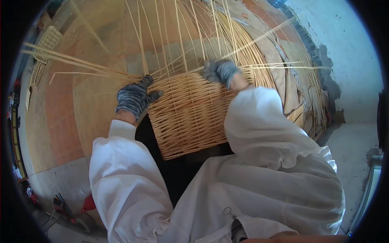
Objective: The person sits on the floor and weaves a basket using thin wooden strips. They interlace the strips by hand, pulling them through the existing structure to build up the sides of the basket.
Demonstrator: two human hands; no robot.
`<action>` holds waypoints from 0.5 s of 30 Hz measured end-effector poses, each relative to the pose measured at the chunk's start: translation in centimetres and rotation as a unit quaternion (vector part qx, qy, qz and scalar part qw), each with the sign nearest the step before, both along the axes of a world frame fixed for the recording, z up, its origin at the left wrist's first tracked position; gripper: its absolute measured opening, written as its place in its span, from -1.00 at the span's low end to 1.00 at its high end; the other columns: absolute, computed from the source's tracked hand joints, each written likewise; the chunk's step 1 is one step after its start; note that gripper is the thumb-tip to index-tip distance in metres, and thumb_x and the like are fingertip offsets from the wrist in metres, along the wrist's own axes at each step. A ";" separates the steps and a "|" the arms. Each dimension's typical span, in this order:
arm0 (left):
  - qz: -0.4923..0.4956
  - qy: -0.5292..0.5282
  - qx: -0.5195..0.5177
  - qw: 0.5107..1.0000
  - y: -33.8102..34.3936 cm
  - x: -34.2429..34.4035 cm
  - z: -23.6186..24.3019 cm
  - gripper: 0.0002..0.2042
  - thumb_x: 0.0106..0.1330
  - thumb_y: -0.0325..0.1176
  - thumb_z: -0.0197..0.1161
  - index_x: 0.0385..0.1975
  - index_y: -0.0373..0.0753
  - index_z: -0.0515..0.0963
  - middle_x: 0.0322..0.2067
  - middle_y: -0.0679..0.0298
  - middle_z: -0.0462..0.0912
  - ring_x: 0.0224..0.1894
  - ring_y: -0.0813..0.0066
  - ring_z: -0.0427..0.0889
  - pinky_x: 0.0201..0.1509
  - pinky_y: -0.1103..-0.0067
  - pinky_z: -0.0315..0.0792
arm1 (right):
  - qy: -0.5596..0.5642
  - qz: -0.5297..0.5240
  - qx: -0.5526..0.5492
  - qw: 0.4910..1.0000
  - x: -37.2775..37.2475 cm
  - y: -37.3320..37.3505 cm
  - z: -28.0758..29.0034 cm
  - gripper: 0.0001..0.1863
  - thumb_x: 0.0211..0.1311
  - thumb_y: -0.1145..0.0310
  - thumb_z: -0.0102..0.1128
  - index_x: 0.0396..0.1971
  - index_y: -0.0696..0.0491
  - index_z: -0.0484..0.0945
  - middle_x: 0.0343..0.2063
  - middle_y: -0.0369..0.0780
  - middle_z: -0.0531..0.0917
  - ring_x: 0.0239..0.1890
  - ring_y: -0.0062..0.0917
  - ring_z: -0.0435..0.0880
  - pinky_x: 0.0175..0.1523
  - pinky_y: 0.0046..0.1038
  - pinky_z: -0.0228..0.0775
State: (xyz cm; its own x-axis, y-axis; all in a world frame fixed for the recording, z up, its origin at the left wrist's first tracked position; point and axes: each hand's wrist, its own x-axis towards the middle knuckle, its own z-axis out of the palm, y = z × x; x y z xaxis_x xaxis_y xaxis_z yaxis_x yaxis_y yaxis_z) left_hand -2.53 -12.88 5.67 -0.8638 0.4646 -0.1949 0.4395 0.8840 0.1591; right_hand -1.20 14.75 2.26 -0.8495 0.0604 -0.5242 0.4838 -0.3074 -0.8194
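Observation:
A woven wicker panel [188, 115] of pale tan rods lies tilted in front of me, its upright stakes [179, 34] fanning out from the far edge. My left hand [133, 98], in a grey striped knit glove, grips the panel's far left corner, thumb lying over the weave. At the far edge, toward the right, my right hand [221, 73] wears a similar glove and is blurred by motion. A long pale rod [267, 35], also smeared, runs from its closed fingers up to the right. Those fingertips are partly lost in the blur.
Bundled long rods [247, 50] lie at the right beside a brown cloth [289, 91]. More loose rods stick out leftward from the panel's corner. A small woven piece [49, 43] rests on the board floor [60, 117] at far left. A pale wall [344, 44] stands at right.

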 end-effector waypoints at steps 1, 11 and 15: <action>0.031 -0.017 0.051 0.998 1.4 -0.3 -0.3 -0.40 0.15 0.13 0.07 0.03 -0.23 0.38 -0.18 0.07 0.58 -0.10 0.16 0.54 -0.01 0.41 0.40 | -0.017 -0.027 0.025 0.999 0.8 1.1 0.0 -0.72 0.11 0.37 0.21 -0.27 0.27 0.48 -0.42 -0.02 0.62 -0.48 -0.36 0.65 -0.42 -0.50 0.55; 0.155 0.052 -0.004 0.987 12.0 3.4 -3.1 -0.31 -0.01 0.23 0.16 0.17 0.19 0.26 0.15 0.03 0.23 0.23 0.05 0.12 0.32 0.13 -0.24 | 0.498 0.100 0.648 0.568 -7.3 0.0 -1.1 -0.63 0.12 0.30 0.16 -0.09 0.16 0.44 -0.47 -0.10 0.57 -0.46 -0.48 0.58 -0.40 -0.55 0.45; 0.151 0.142 0.031 0.978 13.7 3.8 -3.1 -0.31 -0.02 0.22 0.17 0.16 0.13 0.28 0.10 0.04 0.30 0.20 0.04 0.16 0.31 0.14 -0.20 | 0.394 -0.060 0.246 0.883 -6.3 4.3 1.0 -0.49 0.15 0.33 0.10 0.10 0.13 0.23 -0.42 -0.13 0.55 -0.50 -0.48 0.53 -0.39 -0.44 0.49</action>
State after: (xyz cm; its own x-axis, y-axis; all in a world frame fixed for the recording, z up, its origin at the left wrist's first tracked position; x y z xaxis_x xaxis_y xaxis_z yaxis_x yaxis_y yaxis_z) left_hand 1.27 0.79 2.57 -0.9786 0.1835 0.0927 0.1944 0.9727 0.1267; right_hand -7.47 19.00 3.24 -0.9107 0.2310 0.3424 -0.3090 0.1690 -0.9359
